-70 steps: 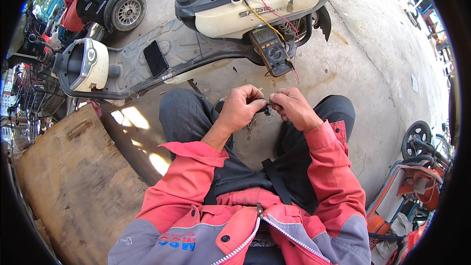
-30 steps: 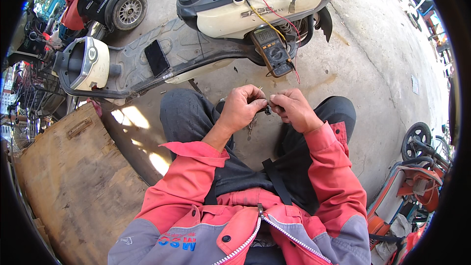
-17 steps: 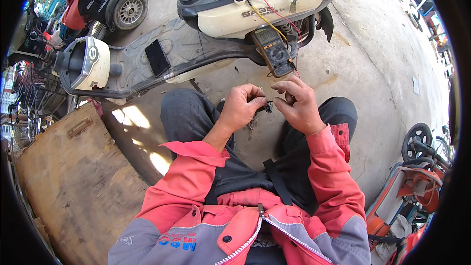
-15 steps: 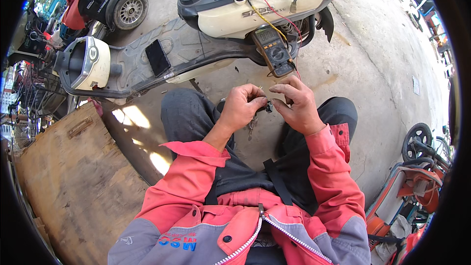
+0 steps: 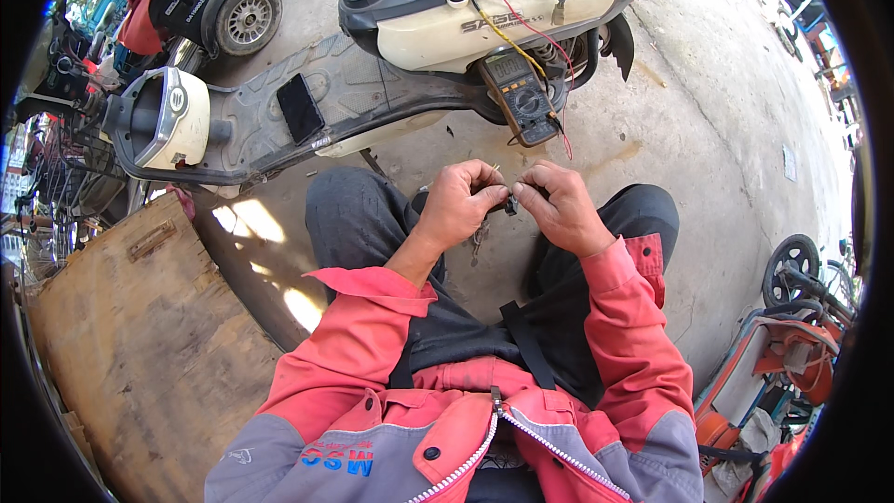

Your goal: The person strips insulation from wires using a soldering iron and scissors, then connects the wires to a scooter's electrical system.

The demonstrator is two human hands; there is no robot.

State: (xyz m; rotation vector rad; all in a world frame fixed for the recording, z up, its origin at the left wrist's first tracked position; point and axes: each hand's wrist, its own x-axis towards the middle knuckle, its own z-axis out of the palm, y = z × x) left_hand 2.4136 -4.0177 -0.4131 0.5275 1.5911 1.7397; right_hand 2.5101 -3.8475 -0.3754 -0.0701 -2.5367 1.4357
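Note:
My left hand (image 5: 456,203) pinches a small black part (image 5: 509,208) between thumb and fingertips, above the floor between my knees. It looks like a connector, though it is too small to be sure. Thumb and forefinger of my right hand (image 5: 562,209) are pressed together at the part's right side, close against the left fingertips; what they grip there is hidden. Thin pale strands stick up behind the fingers. Beyond my hands, a multimeter (image 5: 521,101) with a lit display leans against the scooter (image 5: 400,37), its red and yellow leads running up to the opened seat area.
A black phone (image 5: 300,110) lies on the scooter's footboard. To my left is a worn wooden board (image 5: 149,317). Several vehicle parts and a wheel (image 5: 792,268) stand at the right edge; another wheeled vehicle (image 5: 247,23) is at the far left.
My right hand has moved slightly left and down, its raised fingers closing to a pinch beside the black part. The left hand stays in place.

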